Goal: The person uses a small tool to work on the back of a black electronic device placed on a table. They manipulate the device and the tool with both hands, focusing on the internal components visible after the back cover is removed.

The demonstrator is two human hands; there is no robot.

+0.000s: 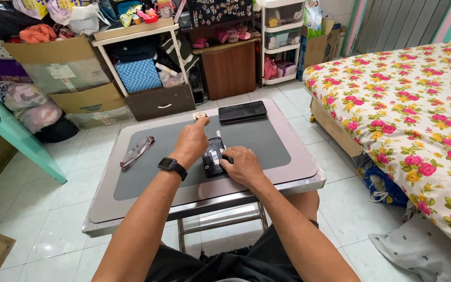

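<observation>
A small low table (298, 167) with a dark mat stands in front of me. On the mat lies a small black device (213, 156) with its back open. My right hand (242, 164) rests on its right side and holds it down. My left hand (191, 142), with a black watch on the wrist, reaches forward past the device. Its fingertips touch a small round tan object (200, 116) at the mat's far edge; the grip on it is not visible.
A black phone (242, 111) lies at the table's far edge. Folded glasses (137, 152) lie on the left of the mat. A bed with a flowered cover (413, 104) stands to the right. Shelves, boxes and a cabinet (230, 68) line the far wall.
</observation>
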